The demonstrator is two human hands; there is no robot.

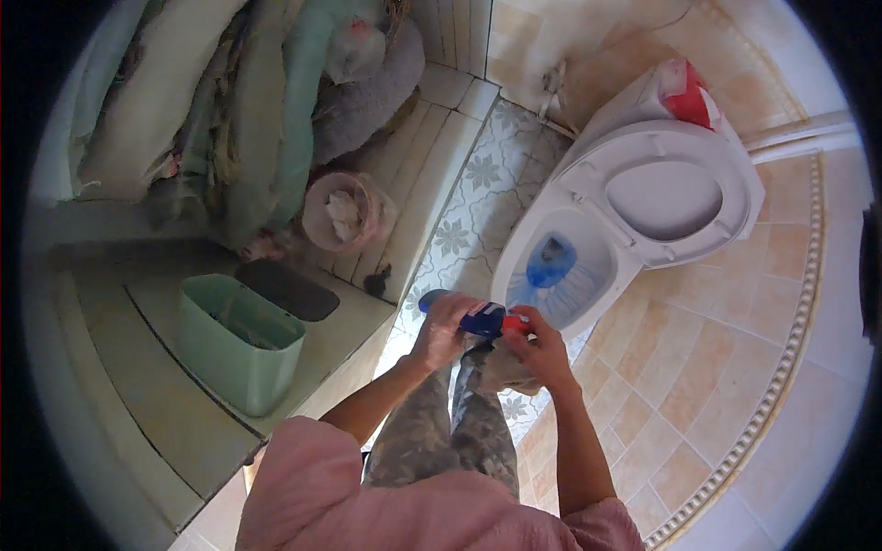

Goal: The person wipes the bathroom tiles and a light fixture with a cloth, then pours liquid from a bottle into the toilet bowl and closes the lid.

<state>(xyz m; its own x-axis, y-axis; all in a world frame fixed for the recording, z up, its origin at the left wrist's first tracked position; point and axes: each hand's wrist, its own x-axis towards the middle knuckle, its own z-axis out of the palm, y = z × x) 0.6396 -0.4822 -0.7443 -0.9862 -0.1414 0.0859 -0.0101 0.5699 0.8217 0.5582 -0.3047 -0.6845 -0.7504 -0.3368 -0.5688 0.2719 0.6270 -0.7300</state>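
Observation:
My left hand is wrapped around the body of a dark blue plastic bottle, which lies nearly level in front of my legs. At its right end, the fingers of my right hand grip the red cap; whether the cap is loose cannot be told. Just beyond my hands stands a white toilet bowl with blue liquid at its bottom and blue streaks down the inner wall. Its seat and lid are raised against the cistern.
A green plastic bin stands on the ledge at the left, near a dark oval mat. Behind are a round bucket with crumpled white material and long wrapped bundles. Patterned floor tiles run beside the toilet.

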